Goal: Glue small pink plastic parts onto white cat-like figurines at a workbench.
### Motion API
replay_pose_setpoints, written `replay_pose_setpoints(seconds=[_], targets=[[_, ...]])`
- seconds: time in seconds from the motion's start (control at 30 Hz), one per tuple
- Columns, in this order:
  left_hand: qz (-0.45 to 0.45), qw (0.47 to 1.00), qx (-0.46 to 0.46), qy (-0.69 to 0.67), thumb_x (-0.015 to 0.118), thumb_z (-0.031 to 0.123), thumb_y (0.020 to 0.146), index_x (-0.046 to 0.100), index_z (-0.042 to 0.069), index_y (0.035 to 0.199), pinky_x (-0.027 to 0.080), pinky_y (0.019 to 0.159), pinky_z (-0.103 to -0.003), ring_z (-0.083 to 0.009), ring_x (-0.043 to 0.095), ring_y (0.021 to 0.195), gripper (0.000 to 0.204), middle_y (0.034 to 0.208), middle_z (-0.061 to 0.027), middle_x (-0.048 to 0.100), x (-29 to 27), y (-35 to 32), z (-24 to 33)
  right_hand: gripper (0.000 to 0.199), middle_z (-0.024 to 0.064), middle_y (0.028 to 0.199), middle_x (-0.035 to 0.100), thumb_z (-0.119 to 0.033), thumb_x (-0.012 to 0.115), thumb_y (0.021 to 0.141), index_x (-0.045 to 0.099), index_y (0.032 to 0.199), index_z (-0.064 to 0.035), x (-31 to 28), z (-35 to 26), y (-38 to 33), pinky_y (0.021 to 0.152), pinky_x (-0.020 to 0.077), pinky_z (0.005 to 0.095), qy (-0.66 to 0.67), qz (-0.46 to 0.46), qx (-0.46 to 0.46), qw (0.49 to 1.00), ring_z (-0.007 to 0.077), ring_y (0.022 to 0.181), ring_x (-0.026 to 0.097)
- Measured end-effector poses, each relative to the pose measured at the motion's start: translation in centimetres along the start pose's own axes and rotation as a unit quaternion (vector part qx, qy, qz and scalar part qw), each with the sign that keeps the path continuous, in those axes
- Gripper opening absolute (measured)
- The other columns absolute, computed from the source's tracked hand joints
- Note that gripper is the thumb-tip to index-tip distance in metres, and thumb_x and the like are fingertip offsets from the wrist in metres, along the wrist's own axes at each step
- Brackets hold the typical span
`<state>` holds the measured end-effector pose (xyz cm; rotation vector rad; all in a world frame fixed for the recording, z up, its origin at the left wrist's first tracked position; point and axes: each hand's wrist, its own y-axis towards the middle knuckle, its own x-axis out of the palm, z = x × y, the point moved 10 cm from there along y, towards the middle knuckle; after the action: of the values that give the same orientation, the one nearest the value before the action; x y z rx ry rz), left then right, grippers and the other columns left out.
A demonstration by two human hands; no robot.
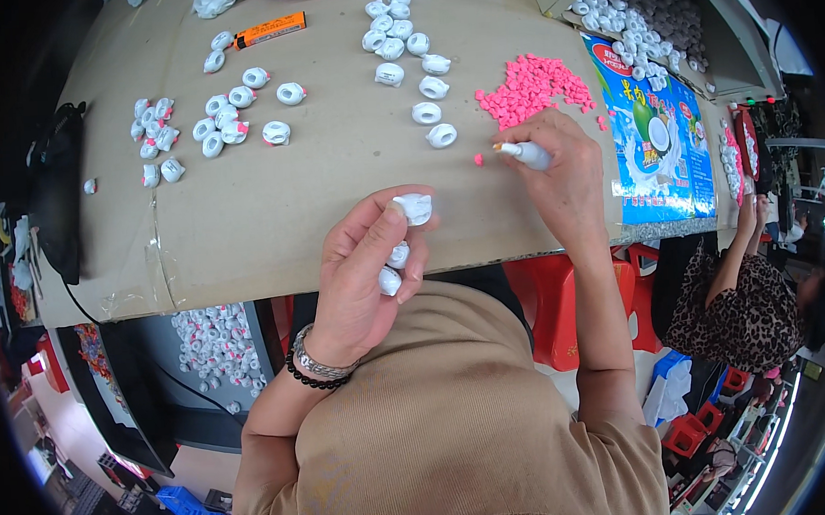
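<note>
My left hand (pixel 358 269) is closed around several small white plastic pieces, each shaped like a little animal head. One white piece (pixel 415 209) is pinched between thumb and forefinger; others sit lower against the curled fingers. In my right hand (pixel 567 172) is a slim white bottle (pixel 530 156) with a pale tan tip, pointing left. Just past that tip, a single pink bit (pixel 479 160) lies on the table. Behind my right hand spreads a pile of tiny pink pieces (pixel 532 85). A column of white pieces (pixel 426 113) runs away from me between the hands.
White pieces with pink parts (pixel 234 132) stand in clusters at left, near an orange box (pixel 270 30). Right of the pink pile lies a blue printed sheet (pixel 651 141). An open drawer (pixel 222 422) of white pieces is below the left edge. Another person (pixel 741 308) sits at right.
</note>
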<state>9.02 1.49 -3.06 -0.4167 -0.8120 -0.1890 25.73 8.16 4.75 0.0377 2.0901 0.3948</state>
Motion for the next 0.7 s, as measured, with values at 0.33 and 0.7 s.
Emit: replay_pose_setpoints(seconds=[0.33, 0.7], targets=[[0.010, 1.000, 0.016, 0.010, 0.051, 0.023, 0.098, 0.055, 0.001, 0.119, 0.033, 0.042, -0.018, -0.0048, 0.048, 0.059, 0.031, 0.099, -0.0069, 0.061, -0.4, -0.1, 0.4, 0.023, 0.0055, 0.080, 0.060, 0.009, 0.062, 0.063, 0.068, 0.080, -0.0050, 1.9, -1.8, -0.4, 0.069, 0.0462, 0.0342, -0.055, -0.029, -0.057, 0.996, 0.0229, 0.083, 0.059], [0.012, 0.988, 0.091, 0.120, 0.054, 0.020, 0.096, 0.052, 0.001, 0.122, 0.034, 0.042, -0.017, -0.0042, 0.048, 0.062, 0.032, 0.098, -0.0049, 0.060, 0.3, 0.0, 1.1, 0.012, 0.0092, 0.079, 0.065, 0.002, 0.071, 0.071, 0.067, 0.081, -0.0007, 0.9, -4.5, -3.2, 0.066, 0.0477, 0.0280, 0.362, 0.018, 0.013, 0.932, 0.0171, 0.074, 0.063]])
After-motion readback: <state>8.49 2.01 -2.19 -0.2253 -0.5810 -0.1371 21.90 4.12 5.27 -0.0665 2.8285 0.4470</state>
